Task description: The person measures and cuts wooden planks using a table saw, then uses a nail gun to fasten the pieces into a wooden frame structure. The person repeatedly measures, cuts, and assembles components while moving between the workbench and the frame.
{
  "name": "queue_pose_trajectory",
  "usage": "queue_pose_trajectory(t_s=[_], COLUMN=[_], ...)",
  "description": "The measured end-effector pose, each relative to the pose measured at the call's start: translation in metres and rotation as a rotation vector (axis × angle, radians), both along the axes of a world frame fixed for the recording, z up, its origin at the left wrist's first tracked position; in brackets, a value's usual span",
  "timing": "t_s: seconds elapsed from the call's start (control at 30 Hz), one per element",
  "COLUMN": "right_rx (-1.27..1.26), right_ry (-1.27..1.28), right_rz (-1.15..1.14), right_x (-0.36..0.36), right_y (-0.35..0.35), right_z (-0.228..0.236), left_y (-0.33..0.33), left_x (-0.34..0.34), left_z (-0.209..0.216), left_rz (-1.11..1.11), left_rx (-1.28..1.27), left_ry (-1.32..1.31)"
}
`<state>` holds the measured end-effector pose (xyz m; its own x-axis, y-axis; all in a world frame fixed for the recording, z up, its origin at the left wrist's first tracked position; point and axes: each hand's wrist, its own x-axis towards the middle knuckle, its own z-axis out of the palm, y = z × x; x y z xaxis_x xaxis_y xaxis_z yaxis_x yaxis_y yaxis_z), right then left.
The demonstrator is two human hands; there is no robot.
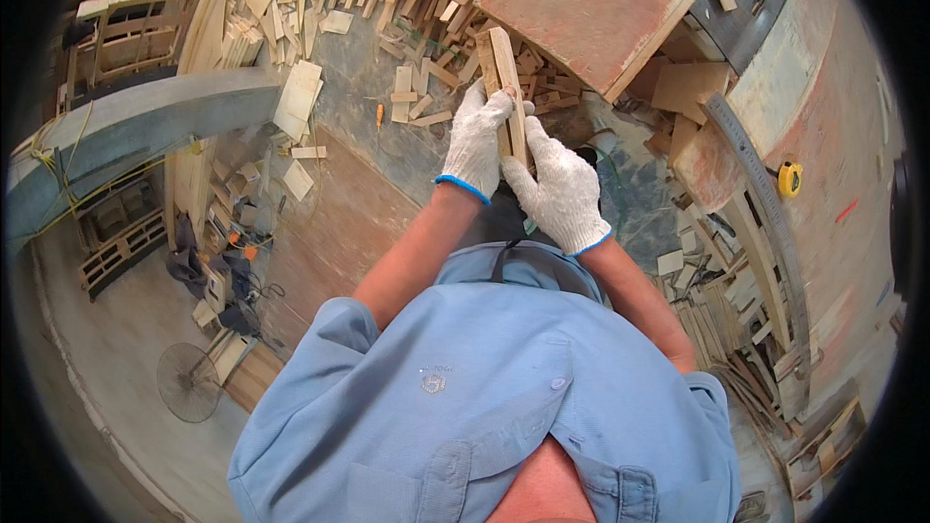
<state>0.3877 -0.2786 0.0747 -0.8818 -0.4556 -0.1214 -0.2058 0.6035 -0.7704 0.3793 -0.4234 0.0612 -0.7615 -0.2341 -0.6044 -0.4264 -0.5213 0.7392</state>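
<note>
Two pale wooden strips (507, 68) lie side by side and point away from me, slightly apart at the far end. My left hand (472, 145), in a white knit glove with a blue cuff, is closed around them from the left, a bare fingertip showing on top. On the other side my right hand (562, 189), gloved the same way, grips their near end between thumb and fingers. The palms hide part of the wood. Beyond the strips, a heap of short wood blocks (448, 75) lies on the floor.
A reddish board tabletop (601, 5) stands ahead to the right. On the right-hand worktop are a yellow tape measure (790, 179) and a long grey metal strip (760, 169). An orange-handled tool (380, 115) lies left of the blocks. A round fan (189, 383) stands at lower left.
</note>
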Motion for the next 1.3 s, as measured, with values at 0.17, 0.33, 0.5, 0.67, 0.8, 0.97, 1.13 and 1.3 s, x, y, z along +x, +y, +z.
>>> queue_pose_trajectory(t_s=[0.17, 0.33, 0.5, 0.67, 0.8, 0.97, 1.13, 1.3], right_rx=[-0.084, -0.050, -0.185, 0.110, 0.414, 0.639, 0.738, 0.671], right_ry=[-0.182, -0.372, -0.595, -0.812, -0.858, -0.910, -0.914, -0.902], right_rz=[0.003, 0.074, 0.252, 0.441, 0.568, 0.411, 0.326, 0.372], right_x=[-0.010, -0.013, -0.002, 0.005, 0.003, 0.003, 0.015, 0.059], right_y=[0.000, -0.010, -0.003, 0.036, 0.082, 0.129, 0.143, 0.116], right_z=[0.004, 0.003, -0.026, -0.076, -0.140, -0.189, -0.205, -0.196], left_y=[-0.002, -0.003, 0.014, 0.051, 0.097, 0.157, 0.197, 0.165], left_x=[0.004, 0.029, 0.085, 0.199, 0.298, 0.426, 0.548, 0.632], left_z=[0.004, -0.016, -0.037, -0.108, -0.163, -0.229, -0.235, -0.157], left_rz=[0.115, 0.372, 0.709, 1.093, 1.337, 0.909, 0.611, 0.108], left_rx=[0.100, 0.218, 0.176, 0.190, 0.202, -0.207, -0.473, -0.819], left_ry=[-0.014, 0.035, -0.011, -0.186, -0.397, -1.178, -1.403, -1.626])
